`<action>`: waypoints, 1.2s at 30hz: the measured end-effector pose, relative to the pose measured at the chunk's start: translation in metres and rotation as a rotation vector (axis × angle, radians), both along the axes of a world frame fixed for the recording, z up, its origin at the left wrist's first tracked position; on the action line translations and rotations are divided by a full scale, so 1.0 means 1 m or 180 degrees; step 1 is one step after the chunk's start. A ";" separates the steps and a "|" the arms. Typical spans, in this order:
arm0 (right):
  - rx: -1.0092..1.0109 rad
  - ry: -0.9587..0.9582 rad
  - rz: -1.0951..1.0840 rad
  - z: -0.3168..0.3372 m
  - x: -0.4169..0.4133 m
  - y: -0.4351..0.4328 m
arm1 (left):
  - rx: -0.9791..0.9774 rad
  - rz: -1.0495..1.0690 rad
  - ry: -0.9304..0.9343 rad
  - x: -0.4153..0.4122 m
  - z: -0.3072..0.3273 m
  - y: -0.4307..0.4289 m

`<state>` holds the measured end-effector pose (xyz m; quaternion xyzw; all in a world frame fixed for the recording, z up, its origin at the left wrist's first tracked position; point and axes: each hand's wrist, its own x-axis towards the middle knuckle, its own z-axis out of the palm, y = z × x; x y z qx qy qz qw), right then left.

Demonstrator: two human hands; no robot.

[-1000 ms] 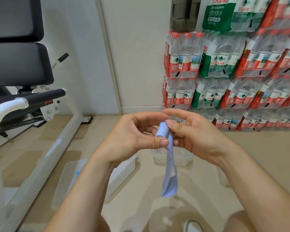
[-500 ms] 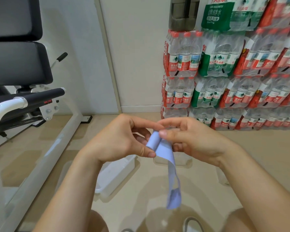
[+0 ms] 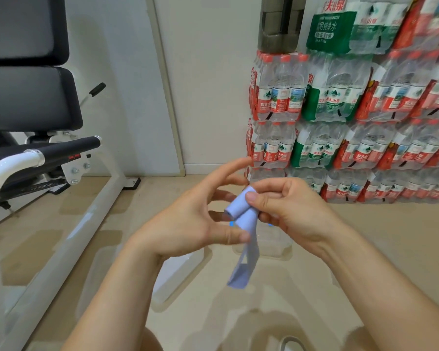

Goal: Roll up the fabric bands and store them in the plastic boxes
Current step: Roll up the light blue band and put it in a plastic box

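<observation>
A light blue fabric band (image 3: 240, 206) is partly rolled into a small cylinder at its top, and its loose looped tail hangs down to about knee height. My right hand (image 3: 287, 211) pinches the roll between thumb and curled fingers. My left hand (image 3: 198, 221) is beside the roll with fingers spread and straight; its thumb touches the hanging tail. A clear plastic box (image 3: 274, 244) sits on the floor behind the hands, mostly hidden by them. A second clear box (image 3: 178, 272) lies under my left forearm.
Stacked shrink-wrapped packs of water bottles (image 3: 352, 117) fill the wall at the right. A white exercise machine frame (image 3: 69, 224) with black pads (image 3: 28, 95) stands at the left. The floor is beige tile (image 3: 390, 236).
The rolled part of the band has grown thicker and the hanging tail shorter. My left fingers have let go of the roll and spread open, while my right hand keeps its pinch.
</observation>
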<state>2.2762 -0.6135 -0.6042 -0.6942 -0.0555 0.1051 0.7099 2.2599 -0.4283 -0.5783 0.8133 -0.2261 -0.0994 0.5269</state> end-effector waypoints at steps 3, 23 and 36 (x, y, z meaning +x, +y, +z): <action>0.0220 -0.0065 -0.0379 0.001 0.002 0.000 | -0.0302 0.0413 0.0441 0.005 -0.004 -0.003; 0.0053 -0.0142 -0.0577 0.000 0.002 0.001 | -0.0898 0.1261 0.0358 0.012 -0.012 -0.013; 0.0137 -0.0121 -0.0345 0.006 -0.002 -0.001 | -0.0992 0.1355 0.0473 0.014 -0.012 -0.005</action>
